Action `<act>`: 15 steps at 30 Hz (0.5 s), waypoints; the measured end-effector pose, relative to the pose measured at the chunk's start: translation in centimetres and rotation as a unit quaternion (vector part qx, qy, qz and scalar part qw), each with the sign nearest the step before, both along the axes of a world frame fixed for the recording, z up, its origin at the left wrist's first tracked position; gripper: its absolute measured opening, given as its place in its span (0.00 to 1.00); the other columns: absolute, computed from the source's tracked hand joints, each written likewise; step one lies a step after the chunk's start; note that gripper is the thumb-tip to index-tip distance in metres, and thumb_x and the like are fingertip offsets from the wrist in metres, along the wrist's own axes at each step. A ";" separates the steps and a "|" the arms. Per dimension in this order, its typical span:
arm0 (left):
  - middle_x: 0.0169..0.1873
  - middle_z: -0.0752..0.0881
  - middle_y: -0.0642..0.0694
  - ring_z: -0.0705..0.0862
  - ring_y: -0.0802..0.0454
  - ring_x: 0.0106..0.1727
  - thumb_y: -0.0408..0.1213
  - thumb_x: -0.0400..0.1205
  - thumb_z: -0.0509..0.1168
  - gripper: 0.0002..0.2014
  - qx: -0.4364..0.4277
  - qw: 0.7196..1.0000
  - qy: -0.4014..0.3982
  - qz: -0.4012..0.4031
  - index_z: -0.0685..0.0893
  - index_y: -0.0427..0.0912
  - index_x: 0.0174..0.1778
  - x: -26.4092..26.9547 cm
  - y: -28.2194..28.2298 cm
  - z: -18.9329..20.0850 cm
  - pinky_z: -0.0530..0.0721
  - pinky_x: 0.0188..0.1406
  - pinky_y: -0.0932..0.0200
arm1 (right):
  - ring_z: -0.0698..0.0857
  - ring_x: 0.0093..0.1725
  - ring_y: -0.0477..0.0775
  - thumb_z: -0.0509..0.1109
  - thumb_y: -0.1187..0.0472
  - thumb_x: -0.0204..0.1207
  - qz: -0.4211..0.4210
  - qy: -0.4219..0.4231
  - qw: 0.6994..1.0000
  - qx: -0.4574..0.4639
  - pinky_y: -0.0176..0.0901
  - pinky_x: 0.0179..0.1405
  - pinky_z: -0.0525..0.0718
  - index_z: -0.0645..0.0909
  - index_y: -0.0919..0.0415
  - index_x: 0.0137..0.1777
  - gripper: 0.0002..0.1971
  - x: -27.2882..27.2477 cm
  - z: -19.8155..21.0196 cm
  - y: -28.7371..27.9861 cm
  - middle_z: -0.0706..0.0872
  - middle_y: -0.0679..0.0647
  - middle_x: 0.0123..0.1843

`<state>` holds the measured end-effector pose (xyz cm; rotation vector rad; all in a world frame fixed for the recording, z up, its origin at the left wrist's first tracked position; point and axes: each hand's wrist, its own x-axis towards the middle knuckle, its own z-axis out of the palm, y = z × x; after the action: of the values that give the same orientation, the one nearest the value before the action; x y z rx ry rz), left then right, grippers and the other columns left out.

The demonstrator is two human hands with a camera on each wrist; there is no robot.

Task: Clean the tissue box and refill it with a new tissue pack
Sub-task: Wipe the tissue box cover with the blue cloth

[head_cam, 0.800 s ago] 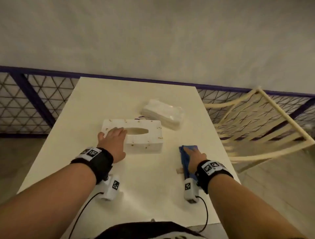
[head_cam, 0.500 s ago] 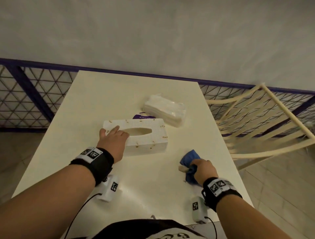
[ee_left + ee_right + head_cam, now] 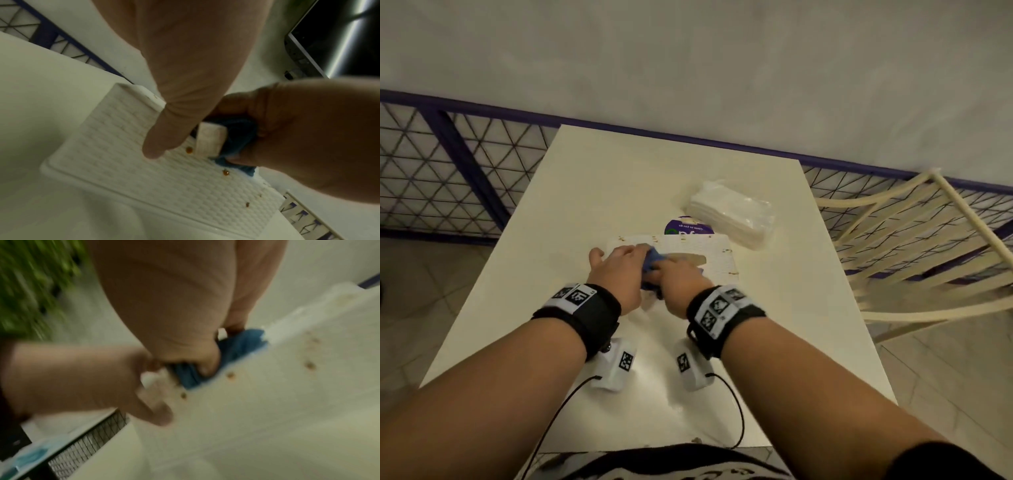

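Note:
The white tissue box (image 3: 709,255), speckled with brown spots (image 3: 189,150), lies in the middle of the table (image 3: 585,205). My left hand (image 3: 625,262) rests flat on the box's left end, with one finger pressing the textured top (image 3: 123,162). My right hand (image 3: 671,272) grips a bunched blue cloth (image 3: 652,265) and holds it against the top of the box, right beside the left hand. A white tag (image 3: 209,141) sticks out of the cloth (image 3: 240,139). The new tissue pack (image 3: 732,216) in clear wrap lies behind the box to the right.
A purple round-edged packet (image 3: 686,228) peeks out just behind the box. A cream slatted chair (image 3: 911,246) stands off the table's right edge. A purple mesh fence (image 3: 431,171) runs along the far side, under a white wall.
My right hand picked the blue cloth up from the table's right side and carried it left onto the box. The left hand stayed on the box.

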<state>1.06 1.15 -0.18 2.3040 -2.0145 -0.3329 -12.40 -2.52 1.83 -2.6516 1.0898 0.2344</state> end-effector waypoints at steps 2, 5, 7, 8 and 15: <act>0.71 0.76 0.52 0.67 0.54 0.77 0.41 0.69 0.71 0.42 0.007 1.000 -0.018 -0.013 0.59 0.51 0.79 0.2 0.0 0.2 0.55 0.71 0.39 | 0.71 0.74 0.63 0.62 0.70 0.78 0.011 0.011 1.000 0.025 0.54 0.75 0.67 0.74 0.47 0.75 0.27 -0.8 -1.0 -0.4 0.74 0.52 0.77; 0.68 0.78 0.53 0.67 0.54 0.76 0.40 0.68 0.72 0.43 0.022 0.999 -0.036 -0.034 0.59 0.50 0.78 0.4 -0.1 0.6 0.55 0.71 0.39 | 0.76 0.72 0.60 0.68 0.68 0.76 -0.046 -0.020 0.997 0.064 0.43 0.72 0.71 0.82 0.49 0.69 0.23 -5.2 -1.1 -2.9 0.79 0.52 0.73; 0.65 0.80 0.55 0.68 0.54 0.74 0.39 0.67 0.73 0.41 0.019 0.999 -0.028 -0.036 0.61 0.50 0.76 0.5 -0.1 0.6 0.55 0.71 0.40 | 0.78 0.70 0.58 0.72 0.65 0.76 -0.087 -0.019 0.995 0.046 0.37 0.70 0.71 0.85 0.50 0.66 0.19 -8.0 -1.1 -4.3 0.81 0.53 0.71; 0.63 0.81 0.56 0.69 0.54 0.73 0.38 0.67 0.72 0.41 0.019 0.999 -0.020 -0.035 0.62 0.50 0.75 0.6 -0.1 0.4 0.55 0.70 0.40 | 0.78 0.71 0.57 0.71 0.65 0.76 -0.094 -0.013 0.994 0.045 0.35 0.70 0.69 0.85 0.52 0.66 0.18 -8.4 -1.2 -4.6 0.81 0.53 0.71; 0.61 0.80 0.51 0.72 0.51 0.70 0.44 0.66 0.72 0.35 0.007 0.997 -0.051 -0.050 0.67 0.50 0.70 0.7 -0.6 0.3 0.55 0.69 0.39 | 0.75 0.71 0.60 0.66 0.73 0.74 0.030 -0.076 0.996 0.027 0.49 0.76 0.66 0.81 0.52 0.70 0.26 -0.7 -1.0 0.4 0.82 0.55 0.70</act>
<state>1.78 0.56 0.10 2.2762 -2.1871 -0.2398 -13.07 -2.11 0.82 -2.6074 0.9444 0.0723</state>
